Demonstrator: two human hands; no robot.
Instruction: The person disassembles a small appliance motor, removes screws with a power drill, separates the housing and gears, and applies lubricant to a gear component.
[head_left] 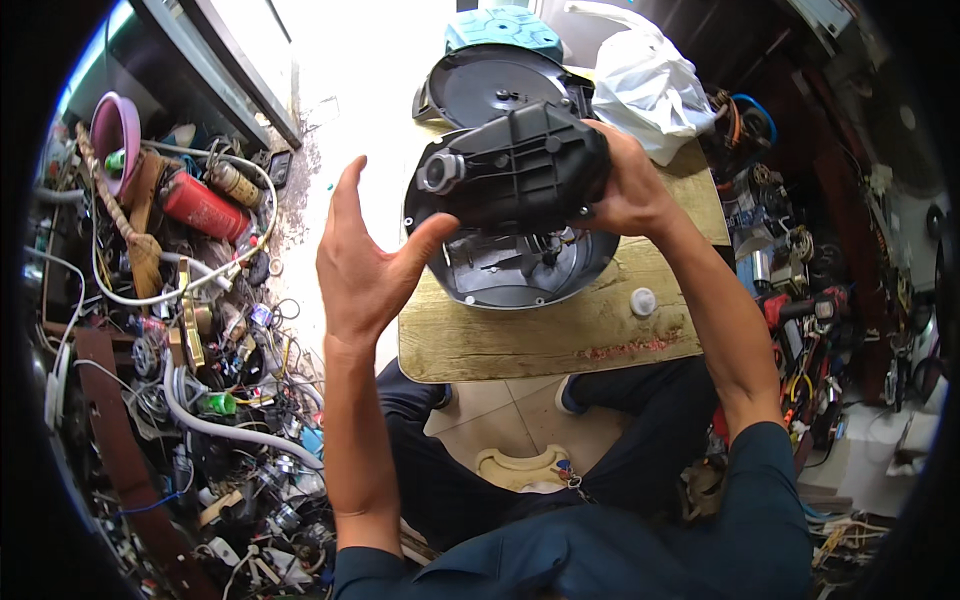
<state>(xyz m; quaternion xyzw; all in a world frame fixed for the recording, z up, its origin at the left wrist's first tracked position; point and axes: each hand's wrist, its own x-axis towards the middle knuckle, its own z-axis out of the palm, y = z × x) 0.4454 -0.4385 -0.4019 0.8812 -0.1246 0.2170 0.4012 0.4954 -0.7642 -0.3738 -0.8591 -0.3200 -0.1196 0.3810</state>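
My right hand [628, 185] grips the right end of a black ribbed plastic housing [525, 160], which is tilted and has a grey round fitting at its left end. Beneath it on the wooden table lies an open, rounded dark appliance shell [520, 285] with a shiny inside and some wires. My left hand [370, 255] is at the left of the housing, thumb and fingers spread apart, and holds nothing; its thumb tip overlaps the housing's lower left edge, and whether it touches cannot be told. Behind the housing is a round black cover [495, 85].
A small white cap [643, 301] lies on the wooden table [480, 345]. A white plastic bag [655, 80] and a teal stool-like item [505, 28] stand at the back. Cables and parts crowd the left floor near a red cylinder [203, 205]; a red-black power tool [805, 305] lies right.
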